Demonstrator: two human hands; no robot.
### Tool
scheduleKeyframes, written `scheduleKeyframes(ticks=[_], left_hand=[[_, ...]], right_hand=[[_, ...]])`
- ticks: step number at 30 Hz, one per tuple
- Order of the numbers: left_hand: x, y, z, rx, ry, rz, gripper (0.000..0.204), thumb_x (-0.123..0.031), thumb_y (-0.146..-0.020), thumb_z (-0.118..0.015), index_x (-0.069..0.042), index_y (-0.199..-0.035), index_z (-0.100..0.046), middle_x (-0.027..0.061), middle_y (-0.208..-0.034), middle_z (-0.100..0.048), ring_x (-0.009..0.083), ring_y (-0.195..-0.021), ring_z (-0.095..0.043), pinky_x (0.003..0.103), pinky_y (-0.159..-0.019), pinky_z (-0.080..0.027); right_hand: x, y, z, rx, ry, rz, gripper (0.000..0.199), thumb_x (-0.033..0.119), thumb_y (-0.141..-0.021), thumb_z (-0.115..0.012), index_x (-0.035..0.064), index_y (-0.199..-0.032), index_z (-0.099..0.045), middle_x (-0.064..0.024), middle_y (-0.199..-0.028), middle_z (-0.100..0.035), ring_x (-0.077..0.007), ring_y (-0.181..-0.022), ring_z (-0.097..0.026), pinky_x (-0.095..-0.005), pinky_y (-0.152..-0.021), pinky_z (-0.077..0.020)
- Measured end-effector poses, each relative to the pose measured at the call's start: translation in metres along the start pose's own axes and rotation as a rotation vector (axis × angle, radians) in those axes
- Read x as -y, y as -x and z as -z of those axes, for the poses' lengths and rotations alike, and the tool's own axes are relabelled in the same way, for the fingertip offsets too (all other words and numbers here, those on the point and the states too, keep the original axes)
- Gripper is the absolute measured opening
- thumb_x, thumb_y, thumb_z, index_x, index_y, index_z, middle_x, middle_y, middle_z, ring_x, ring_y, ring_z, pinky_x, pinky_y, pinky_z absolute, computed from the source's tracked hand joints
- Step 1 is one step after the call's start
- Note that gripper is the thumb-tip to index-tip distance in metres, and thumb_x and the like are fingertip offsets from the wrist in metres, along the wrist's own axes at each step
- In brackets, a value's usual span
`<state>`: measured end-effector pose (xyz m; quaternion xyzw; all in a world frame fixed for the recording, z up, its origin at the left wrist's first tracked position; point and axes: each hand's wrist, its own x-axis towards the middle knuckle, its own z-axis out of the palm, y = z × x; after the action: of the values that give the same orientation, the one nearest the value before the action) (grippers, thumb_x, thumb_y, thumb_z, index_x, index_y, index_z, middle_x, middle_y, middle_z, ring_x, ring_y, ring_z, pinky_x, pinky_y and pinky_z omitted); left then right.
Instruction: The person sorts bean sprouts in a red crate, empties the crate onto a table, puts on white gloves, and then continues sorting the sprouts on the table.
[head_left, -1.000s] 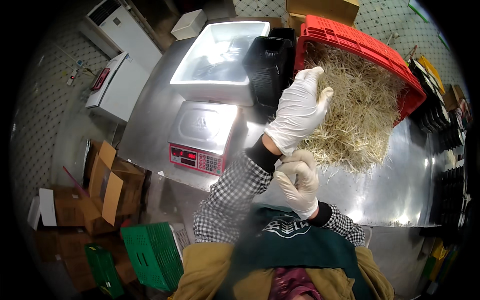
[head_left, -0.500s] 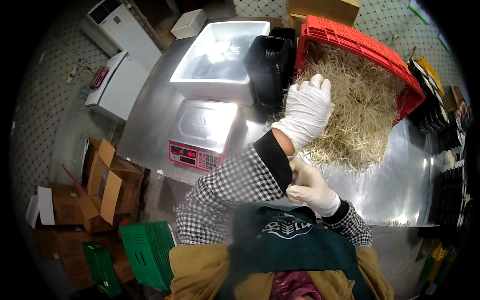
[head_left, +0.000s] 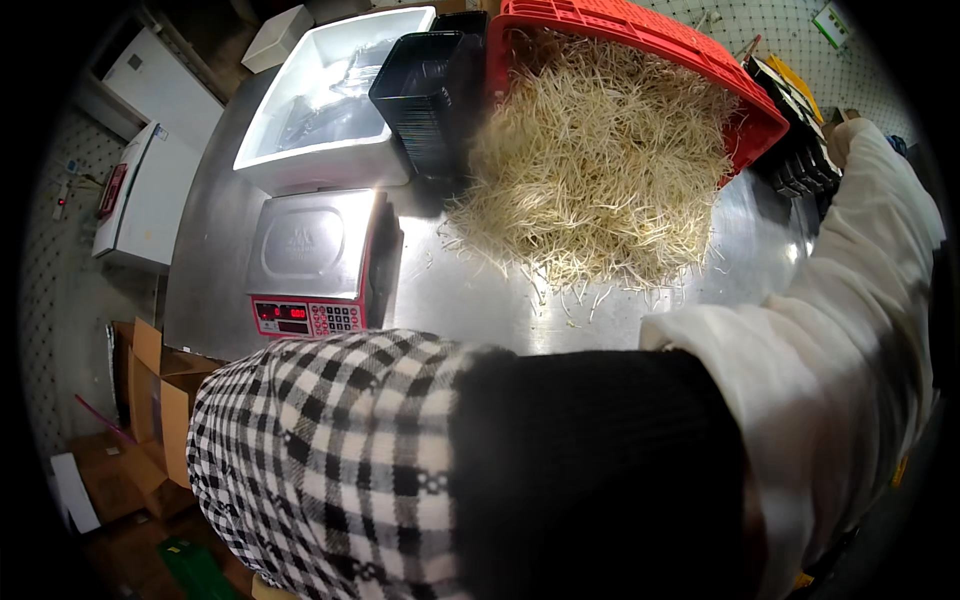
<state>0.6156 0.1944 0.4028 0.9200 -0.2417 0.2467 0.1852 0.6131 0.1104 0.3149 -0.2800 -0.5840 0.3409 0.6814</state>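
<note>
My left arm, in a black-and-white checked sleeve with a wide black cuff, fills the lower part of the view, very close up. Past the cuff, my left hand (head_left: 830, 330) in a loose white glove stretches up along the right side. Its fingers cannot be made out clearly. My right hand does not show. Beyond the arm, a heap of pale, thin sprouts (head_left: 610, 170) spills from a tipped red plastic crate (head_left: 640, 35) onto the metal table (head_left: 440, 285). Left of the heap sits a digital scale (head_left: 310, 245) with a steel plate and a red front panel.
Behind the scale stands a white foam box (head_left: 320, 175) holding clear plastic. Beside it is a stack of black trays (head_left: 425, 110). More black trays (head_left: 800, 165) are piled at the right. Cardboard boxes (head_left: 150, 430) and a green crate (head_left: 195, 570) lie at lower left.
My left hand has left the sprouts and come up close at the right, its sleeve now large in view. My right hand, earlier at the left cuff, has gone from sight. The view has shifted.
</note>
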Motion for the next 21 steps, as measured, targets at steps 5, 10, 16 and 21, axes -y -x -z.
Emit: scheduleKeyframes(ticks=[5, 10, 16, 21], left_hand=[[0.005, 0.002, 0.005, 0.04, 0.067, -0.015, 0.022, -0.018, -0.087, -0.059, -0.002, -0.098, -0.067, 0.0117, -0.09, -0.063, 0.0264, -0.087, -0.064, 0.04, -0.077, -0.048], [0.009, 0.002, 0.009, 0.054, 0.091, -0.026, 0.022, -0.018, -0.087, -0.059, -0.001, -0.099, -0.066, 0.0122, -0.09, -0.063, 0.027, -0.087, -0.064, 0.04, -0.078, -0.049], [0.011, 0.002, 0.01, 0.065, 0.133, -0.031, 0.022, -0.018, -0.087, -0.06, -0.001, -0.099, -0.066, 0.0128, -0.091, -0.063, 0.0277, -0.088, -0.065, 0.04, -0.078, -0.049], [0.011, 0.0, 0.011, 0.077, 0.142, -0.043, 0.022, -0.018, -0.086, -0.061, 0.0, -0.099, -0.065, 0.0133, -0.091, -0.063, 0.0283, -0.088, -0.065, 0.04, -0.078, -0.05]], right_hand=[[0.01, 0.005, 0.002, -0.142, -0.051, -0.055, 0.027, 0.01, -0.096, -0.061, -0.0025, -0.12, -0.061, -0.0106, -0.102, -0.068, -0.013, -0.089, -0.064, -0.0253, -0.083, -0.0495], [0.014, 0.01, 0.005, -0.193, -0.054, -0.07, 0.026, 0.009, -0.096, -0.06, -0.0023, -0.12, -0.06, -0.01, -0.101, -0.067, -0.0127, -0.087, -0.063, -0.0254, -0.082, -0.049], [0.017, 0.013, 0.005, -0.254, -0.049, -0.076, 0.026, 0.009, -0.097, -0.058, -0.002, -0.121, -0.059, -0.0094, -0.098, -0.066, -0.0125, -0.085, -0.062, -0.0254, -0.08, -0.0483], [0.019, 0.018, 0.006, -0.288, -0.043, -0.077, 0.026, 0.008, -0.097, -0.057, -0.0018, -0.121, -0.059, -0.0089, -0.097, -0.065, -0.0123, -0.083, -0.061, -0.0255, -0.078, -0.0477]])
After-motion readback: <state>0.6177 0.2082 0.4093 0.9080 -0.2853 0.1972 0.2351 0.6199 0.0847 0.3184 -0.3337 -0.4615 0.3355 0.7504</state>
